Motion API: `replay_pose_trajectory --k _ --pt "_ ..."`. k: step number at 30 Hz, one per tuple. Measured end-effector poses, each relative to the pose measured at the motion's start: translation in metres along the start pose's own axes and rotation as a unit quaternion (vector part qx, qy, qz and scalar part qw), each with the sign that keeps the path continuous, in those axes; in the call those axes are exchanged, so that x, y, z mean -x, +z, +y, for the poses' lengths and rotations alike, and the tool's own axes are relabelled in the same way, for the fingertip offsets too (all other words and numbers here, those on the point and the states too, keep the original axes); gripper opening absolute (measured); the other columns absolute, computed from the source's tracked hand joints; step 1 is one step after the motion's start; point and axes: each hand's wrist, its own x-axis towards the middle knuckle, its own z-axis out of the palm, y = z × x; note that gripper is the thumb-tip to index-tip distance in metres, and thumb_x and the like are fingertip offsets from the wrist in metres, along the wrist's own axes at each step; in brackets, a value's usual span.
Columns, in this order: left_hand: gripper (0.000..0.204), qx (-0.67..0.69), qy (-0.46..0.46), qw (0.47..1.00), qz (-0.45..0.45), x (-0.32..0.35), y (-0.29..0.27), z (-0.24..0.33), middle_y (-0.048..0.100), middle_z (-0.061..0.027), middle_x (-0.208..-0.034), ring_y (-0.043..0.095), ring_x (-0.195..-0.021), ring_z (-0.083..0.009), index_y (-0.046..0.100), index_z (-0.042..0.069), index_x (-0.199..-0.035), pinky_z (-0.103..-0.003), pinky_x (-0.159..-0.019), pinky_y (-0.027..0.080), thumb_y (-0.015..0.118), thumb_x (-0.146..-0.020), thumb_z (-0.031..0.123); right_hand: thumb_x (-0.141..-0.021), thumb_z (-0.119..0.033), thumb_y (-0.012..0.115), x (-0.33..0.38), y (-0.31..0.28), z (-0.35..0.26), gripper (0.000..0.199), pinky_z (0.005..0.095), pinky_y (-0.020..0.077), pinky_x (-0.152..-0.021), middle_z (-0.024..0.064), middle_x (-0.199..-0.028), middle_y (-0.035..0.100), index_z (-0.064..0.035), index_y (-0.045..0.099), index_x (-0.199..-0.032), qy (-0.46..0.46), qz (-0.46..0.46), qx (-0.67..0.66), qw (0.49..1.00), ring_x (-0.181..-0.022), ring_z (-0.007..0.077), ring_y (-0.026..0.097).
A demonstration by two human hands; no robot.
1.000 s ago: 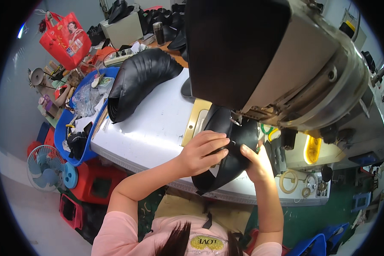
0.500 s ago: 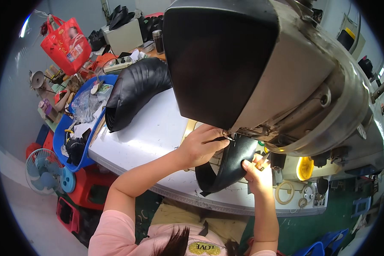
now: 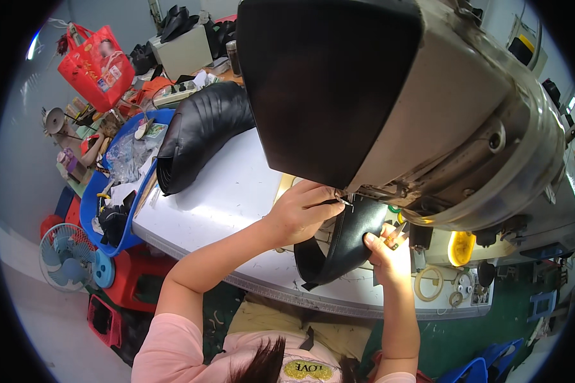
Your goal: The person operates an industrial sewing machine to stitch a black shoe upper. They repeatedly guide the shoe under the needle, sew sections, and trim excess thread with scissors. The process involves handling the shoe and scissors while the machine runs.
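Observation:
A curved black leather piece (image 3: 354, 236) hangs as a loop under the head of a large sewing machine (image 3: 453, 108). At its upper left edge my left hand (image 3: 303, 214) is closed in a pinch, beside small metal parts under the machine head. What sits between those fingertips is too small to tell. My right hand (image 3: 388, 252) grips the leather's right side, thumb on top. Small thread snips (image 3: 397, 235) with metal blades are tucked in the same hand, pointing up and away. The machine head hides the leather's far end.
A stack of black leather pieces (image 3: 204, 131) lies on the white table (image 3: 217, 198) at left. Past it stand blue bins (image 3: 96, 204) of scraps and a fan (image 3: 65, 255). A cream ring (image 3: 429, 283) and a yellow part (image 3: 460, 247) are at right.
The view has shifted slightly. Both hands stay at the leather under the machine, and the snips in my right hand have tilted a little, showing more blade.

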Motion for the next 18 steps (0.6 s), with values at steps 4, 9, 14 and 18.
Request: replay_pose_trajectory --k 4,9,14,18 --pt "0.021 0.012 0.001 1.000 0.015 0.001 0.003 -0.001 0.057 -0.0091 -0.083 0.055 -0.083 -0.0262 0.060 0.003 -0.078 -0.032 -0.067 0.047 0.061 -0.060 -0.007 -0.068 -0.006 0.067 0.002 0.009 0.000 0.024 0.0196 0.0318 -0.046 -0.0014 -0.066 0.044 -0.0065 0.045 -0.078 -0.057 0.007 0.028 0.998 -0.054 0.0067 0.040" --pt "0.017 0.016 -0.014 0.999 0.031 0.003 0.006 -0.002 0.057 -0.0093 -0.081 0.055 -0.079 -0.0259 0.059 0.002 -0.075 -0.032 -0.064 0.046 0.060 -0.061 -0.008 -0.070 -0.010 0.065 0.005 0.017 -0.013 0.023 0.0182 0.0260 -0.042 -0.0056 -0.056 0.039 -0.0096 0.044 -0.064 -0.065 -0.018 0.069 0.995 -0.046 0.0031 0.033" --pt "0.014 0.048 -0.077 0.995 0.036 0.003 0.012 -0.011 0.057 -0.0090 -0.077 0.055 -0.071 -0.0253 0.058 0.002 -0.072 -0.031 -0.059 0.044 0.059 -0.062 -0.009 -0.074 -0.013 0.064 0.002 0.010 -0.013 0.016 0.0167 0.0282 -0.047 -0.0044 -0.058 0.043 -0.0067 0.050 -0.071 -0.099 0.038 0.227 0.968 -0.050 0.0027 0.037" --pt "0.013 0.063 -0.082 0.994 0.043 0.001 0.014 -0.015 0.057 -0.0097 -0.074 0.055 -0.067 -0.0263 0.058 0.001 -0.070 -0.032 -0.057 0.043 0.058 -0.062 -0.009 -0.077 -0.005 0.056 0.023 -0.012 -0.021 0.008 0.0212 0.0399 -0.056 0.0050 -0.066 0.058 0.0014 0.057 -0.080 -0.312 0.069 0.386 0.865 -0.059 0.0099 0.051"
